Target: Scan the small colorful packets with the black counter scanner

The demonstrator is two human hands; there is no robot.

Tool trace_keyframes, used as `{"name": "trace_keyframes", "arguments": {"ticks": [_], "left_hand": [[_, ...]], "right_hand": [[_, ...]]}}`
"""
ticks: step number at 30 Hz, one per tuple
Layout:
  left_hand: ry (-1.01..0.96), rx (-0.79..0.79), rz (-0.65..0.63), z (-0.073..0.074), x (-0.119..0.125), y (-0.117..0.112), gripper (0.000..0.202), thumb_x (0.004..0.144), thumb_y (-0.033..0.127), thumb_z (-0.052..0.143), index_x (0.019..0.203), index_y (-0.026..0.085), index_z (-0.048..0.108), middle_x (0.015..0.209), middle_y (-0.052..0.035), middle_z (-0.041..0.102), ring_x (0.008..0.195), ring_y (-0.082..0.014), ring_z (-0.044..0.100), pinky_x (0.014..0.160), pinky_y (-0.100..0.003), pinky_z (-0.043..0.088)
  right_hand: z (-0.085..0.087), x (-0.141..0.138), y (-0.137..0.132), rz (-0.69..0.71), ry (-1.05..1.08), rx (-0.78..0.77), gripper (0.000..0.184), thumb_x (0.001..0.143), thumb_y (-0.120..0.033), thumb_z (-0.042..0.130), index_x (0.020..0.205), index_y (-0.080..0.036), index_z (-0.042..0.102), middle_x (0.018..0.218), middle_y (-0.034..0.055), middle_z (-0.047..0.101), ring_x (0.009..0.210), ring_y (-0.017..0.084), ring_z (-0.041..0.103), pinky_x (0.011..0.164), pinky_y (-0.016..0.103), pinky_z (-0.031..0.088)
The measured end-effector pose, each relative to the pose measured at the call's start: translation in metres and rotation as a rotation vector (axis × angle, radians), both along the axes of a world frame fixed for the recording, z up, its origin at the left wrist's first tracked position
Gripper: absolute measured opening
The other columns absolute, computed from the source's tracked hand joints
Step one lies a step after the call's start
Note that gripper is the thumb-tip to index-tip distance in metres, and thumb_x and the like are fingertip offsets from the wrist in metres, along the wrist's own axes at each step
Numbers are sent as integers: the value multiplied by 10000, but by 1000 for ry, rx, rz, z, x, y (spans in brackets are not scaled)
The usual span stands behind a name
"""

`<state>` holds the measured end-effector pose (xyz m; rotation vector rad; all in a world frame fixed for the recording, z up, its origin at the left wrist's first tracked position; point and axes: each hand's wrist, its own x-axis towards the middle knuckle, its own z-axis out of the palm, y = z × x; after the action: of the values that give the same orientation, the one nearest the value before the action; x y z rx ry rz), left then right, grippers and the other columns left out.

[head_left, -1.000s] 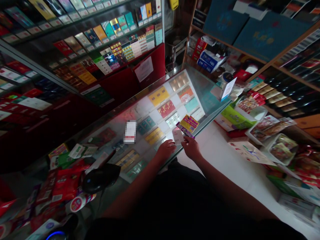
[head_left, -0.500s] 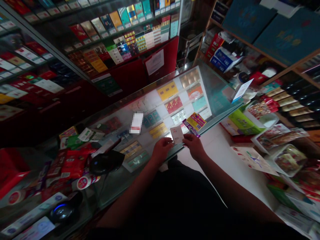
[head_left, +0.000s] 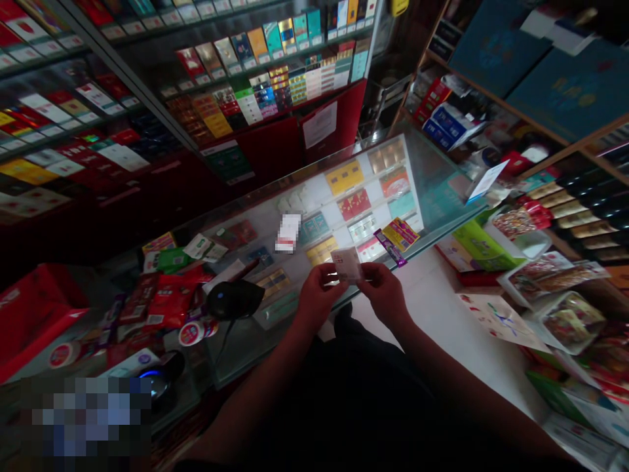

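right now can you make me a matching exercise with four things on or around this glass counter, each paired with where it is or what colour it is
Things:
1. small pale card
2. black handheld scanner
3. yellow packet
4. green box

Places or colours:
A. lying flat on the glass counter near its front edge
B. held between the left hand and right hand
C. beyond the counter's right end, among the snack trays
D. resting on the counter beside red packets

Pairs: 1-B, 2-D, 3-A, 4-C

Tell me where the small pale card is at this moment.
The small pale card is mid-frame, held between the left hand and right hand, above the glass counter near edge.
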<state>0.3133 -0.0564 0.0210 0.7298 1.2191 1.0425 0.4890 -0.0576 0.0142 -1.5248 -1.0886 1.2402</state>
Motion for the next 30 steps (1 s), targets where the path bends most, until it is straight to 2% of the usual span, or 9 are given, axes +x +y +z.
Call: {"name": "trace_keyframes", "arguments": {"ticks": [3,5,8,11,15,19,23,27,30], "left_hand": [[-105,23,16,-2,-10,-7,564,683,302,949,1152,189,656,1264,-133,721,1139,-283,713,938,-410,575],[-180,20,43,-5,-17,-12,564,677,289,954,1148,193,659,1242,-114,728,1120,-271,718,952,-412,570],[-330,-17,63,-10,-32,-19,533,670,261,948,1123,189,677,1133,-74,756,1027,-225,730,958,-391,559],[-500,-71,64,-12,-51,-27,490,695,241,913,1133,182,702,1087,-60,774,987,-199,735,967,-362,553],[-586,-121,63,-11,-75,-36,449,752,260,877,1164,167,723,1128,-89,783,975,-207,749,937,-351,574],[-598,-165,84,-13,-90,-43,415,785,286,868,1156,148,741,1119,-103,786,934,-213,754,901,-361,599],[-591,-195,80,-16,-99,-46,433,771,302,881,1150,140,747,1114,-111,781,939,-229,747,914,-397,596],[-451,-122,24,-16,-108,-46,383,750,305,884,1079,156,757,1062,-93,781,943,-225,726,941,-404,560],[-248,2,-48,-9,-115,-45,359,745,269,881,1074,181,768,1040,-70,783,1003,-228,709,997,-394,520]], "right_hand": [[13,-18,-12,97,-268,182,311,858,-341,768,1139,-225,699,1079,84,769,911,249,716,827,422,599],[17,-32,-19,158,-374,315,296,892,-328,747,1169,-240,693,1112,87,750,969,259,707,858,433,600],[18,-52,-30,236,-444,474,285,922,-302,729,1203,-261,698,1177,99,733,1095,281,688,956,473,584],[19,-68,-38,308,-447,538,278,919,-278,740,1195,-277,711,1222,95,737,1157,289,673,1019,501,561],[20,-83,-43,229,-377,450,211,923,-261,698,1132,-269,722,1186,85,746,1125,274,691,1006,486,569],[15,-96,-40,112,-270,178,245,887,-321,708,1117,-237,710,1097,84,768,970,255,737,877,435,614],[9,-106,-40,137,-122,-20,318,851,-360,725,1136,-221,704,1007,71,799,906,250,757,859,417,614],[9,-113,-42,212,-148,-18,266,817,-340,739,1053,-219,723,1017,69,799,904,245,742,860,406,600],[10,-115,-43,184,-196,26,224,836,-372,728,1004,-225,719,1013,61,791,916,245,733,863,409,594]]}}
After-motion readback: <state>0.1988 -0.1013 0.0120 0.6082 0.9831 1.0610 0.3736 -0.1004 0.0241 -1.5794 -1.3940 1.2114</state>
